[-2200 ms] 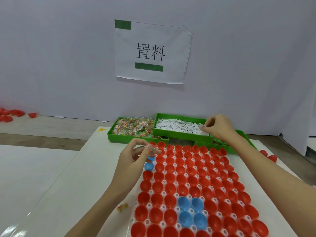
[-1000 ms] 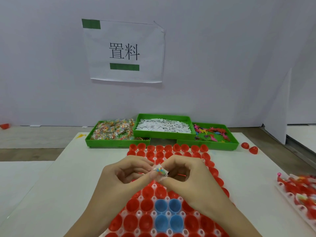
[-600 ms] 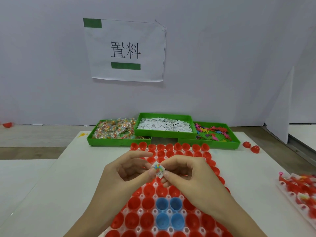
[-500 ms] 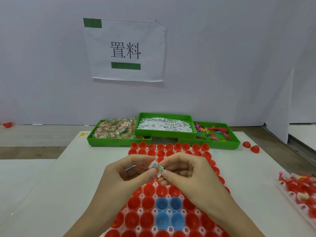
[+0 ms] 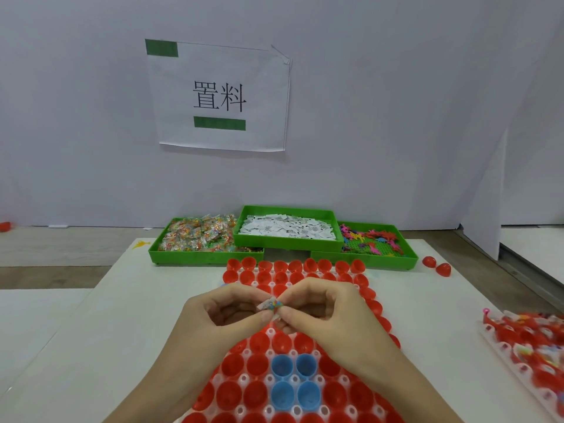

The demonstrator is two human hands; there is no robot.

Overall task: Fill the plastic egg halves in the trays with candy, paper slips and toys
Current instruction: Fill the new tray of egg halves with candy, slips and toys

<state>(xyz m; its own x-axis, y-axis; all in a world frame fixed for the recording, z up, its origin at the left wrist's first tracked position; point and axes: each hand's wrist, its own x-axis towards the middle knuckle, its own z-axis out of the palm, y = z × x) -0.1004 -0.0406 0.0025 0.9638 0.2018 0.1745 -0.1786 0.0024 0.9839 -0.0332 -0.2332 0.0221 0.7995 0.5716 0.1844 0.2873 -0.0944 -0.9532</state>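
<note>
A white tray [image 5: 244, 378] of open red egg halves [image 5: 258, 364] and several blue ones [image 5: 282, 366] lies in front of me. Above its middle my left hand [image 5: 213, 322] and my right hand [image 5: 332, 315] meet fingertip to fingertip. Together they pinch a small wrapped candy packet [image 5: 270, 305] with a white paper slip against it. Three green bins stand at the back: candy [image 5: 195, 236], paper slips [image 5: 285, 230] and coloured toys [image 5: 370, 241].
A second tray [image 5: 528, 340] of filled red halves lies at the right edge. Two loose red halves [image 5: 436, 265] sit near the toy bin. A paper sign [image 5: 218, 96] hangs on the white wall behind.
My right hand came back from the bins and joined the left over the tray. Since then both hands have kept working the candy packet between their fingertips, hardly shifting.
</note>
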